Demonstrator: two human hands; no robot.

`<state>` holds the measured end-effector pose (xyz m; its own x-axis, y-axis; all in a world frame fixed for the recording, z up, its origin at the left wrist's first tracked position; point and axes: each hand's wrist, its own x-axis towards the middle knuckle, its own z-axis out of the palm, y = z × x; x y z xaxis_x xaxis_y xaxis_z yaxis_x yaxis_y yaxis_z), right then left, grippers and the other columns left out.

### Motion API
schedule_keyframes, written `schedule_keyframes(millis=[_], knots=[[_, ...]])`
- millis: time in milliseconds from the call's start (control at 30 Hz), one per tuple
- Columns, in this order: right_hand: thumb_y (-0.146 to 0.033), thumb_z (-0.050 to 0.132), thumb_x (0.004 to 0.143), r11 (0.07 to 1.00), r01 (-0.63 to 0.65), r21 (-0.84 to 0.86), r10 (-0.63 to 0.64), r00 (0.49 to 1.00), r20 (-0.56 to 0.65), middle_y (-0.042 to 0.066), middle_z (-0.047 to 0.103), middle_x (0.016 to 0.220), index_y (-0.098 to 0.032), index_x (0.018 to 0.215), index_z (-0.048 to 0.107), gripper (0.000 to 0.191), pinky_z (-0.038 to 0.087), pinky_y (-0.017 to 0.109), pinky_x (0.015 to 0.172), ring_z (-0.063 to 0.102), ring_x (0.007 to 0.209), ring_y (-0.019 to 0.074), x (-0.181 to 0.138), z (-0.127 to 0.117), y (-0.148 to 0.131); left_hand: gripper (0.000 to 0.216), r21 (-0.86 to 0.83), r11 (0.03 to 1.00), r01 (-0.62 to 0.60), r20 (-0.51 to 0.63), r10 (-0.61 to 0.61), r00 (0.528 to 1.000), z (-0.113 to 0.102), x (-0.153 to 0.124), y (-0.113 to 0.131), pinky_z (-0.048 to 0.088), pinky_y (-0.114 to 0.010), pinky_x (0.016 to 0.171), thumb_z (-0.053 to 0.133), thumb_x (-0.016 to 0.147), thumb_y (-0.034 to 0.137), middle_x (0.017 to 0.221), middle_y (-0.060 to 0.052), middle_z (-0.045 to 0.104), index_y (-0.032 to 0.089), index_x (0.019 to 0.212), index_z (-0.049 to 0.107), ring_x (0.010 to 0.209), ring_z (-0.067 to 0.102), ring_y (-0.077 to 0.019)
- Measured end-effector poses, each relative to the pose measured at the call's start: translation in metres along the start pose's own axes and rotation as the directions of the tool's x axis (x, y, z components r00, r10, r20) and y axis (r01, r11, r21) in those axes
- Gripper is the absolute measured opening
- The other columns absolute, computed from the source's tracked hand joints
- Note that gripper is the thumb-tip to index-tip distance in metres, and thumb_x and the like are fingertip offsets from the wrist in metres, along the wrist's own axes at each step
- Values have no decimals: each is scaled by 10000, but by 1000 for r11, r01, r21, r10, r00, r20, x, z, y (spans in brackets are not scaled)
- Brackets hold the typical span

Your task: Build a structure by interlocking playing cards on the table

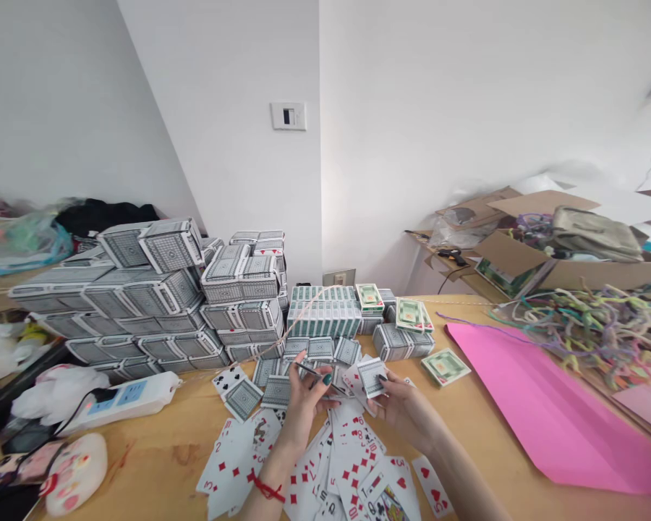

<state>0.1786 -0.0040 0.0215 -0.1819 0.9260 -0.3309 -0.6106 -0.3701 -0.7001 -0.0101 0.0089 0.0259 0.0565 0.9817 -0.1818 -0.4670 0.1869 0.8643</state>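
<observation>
My left hand is raised over the wooden table, its fingers pinched on a thin playing card seen edge-on. A red thread sits round that wrist. My right hand holds a small stack of cards with the patterned backs showing. Below both hands lie several loose face-up cards, mostly red diamonds and hearts. A few face-down cards rest to the left of my hands.
Large piles of wrapped card packs stand at the back left and centre. Green boxed decks lie behind my hands. A pink paper sheet lies right, with tangled cords and cardboard boxes beyond. A white power strip lies left.
</observation>
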Motion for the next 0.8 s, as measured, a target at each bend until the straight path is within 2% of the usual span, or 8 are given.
schedule_keyframes(millis=[100,267,333,433,533,667,800], knots=[[-188,616,707,999,-7,44,6,1000,17,13,631,830,-213,905,567,206,480,283,689,603,728,139,1,-3,3,871,14,1000,6,81,-7,997,0,-1,-6,525,-312,592,683,651,312,1105,-79,589,357,1339,152,690,640,-168],[-157,639,673,997,-5,77,1,999,45,-8,615,805,-238,1016,560,361,452,237,628,569,663,111,2,-4,7,760,-23,993,114,160,-109,981,2,-4,-11,506,-260,594,598,713,344,1274,-75,494,349,1358,196,806,618,-175],[-150,641,667,996,-14,83,7,997,82,1,615,816,-220,1034,572,379,444,227,629,553,650,102,1,-1,6,689,-34,987,160,187,-151,971,2,-4,-11,490,-237,575,571,727,361,1217,-59,543,311,1345,271,828,605,-181],[-164,637,677,998,-22,56,15,991,129,23,621,889,-193,1035,594,361,432,211,628,545,663,96,0,4,6,614,-17,978,207,187,-200,962,4,-5,-11,463,-229,521,548,732,383,1003,-54,645,236,1304,383,714,600,-169],[-186,630,691,1000,-6,14,4,990,143,42,626,941,-190,1072,592,383,428,220,619,544,664,105,-2,8,7,564,0,975,221,191,-217,957,6,-5,-10,432,-220,477,541,733,380,872,-38,668,203,1260,449,619,577,-147],[-197,630,696,1000,16,-15,-13,986,165,49,641,931,-185,1067,607,372,425,234,627,549,666,115,-2,8,10,498,-13,973,229,170,-224,960,8,-6,-8,422,-210,469,534,733,371,880,-32,678,191,1197,515,649,598,-153],[-207,641,691,999,30,-32,-25,988,151,54,650,934,-179,1031,631,341,425,249,632,562,690,134,0,5,10,453,-41,969,244,124,-237,963,5,-5,-9,477,-235,580,533,736,348,961,-37,680,200,1164,541,809,629,-187]])
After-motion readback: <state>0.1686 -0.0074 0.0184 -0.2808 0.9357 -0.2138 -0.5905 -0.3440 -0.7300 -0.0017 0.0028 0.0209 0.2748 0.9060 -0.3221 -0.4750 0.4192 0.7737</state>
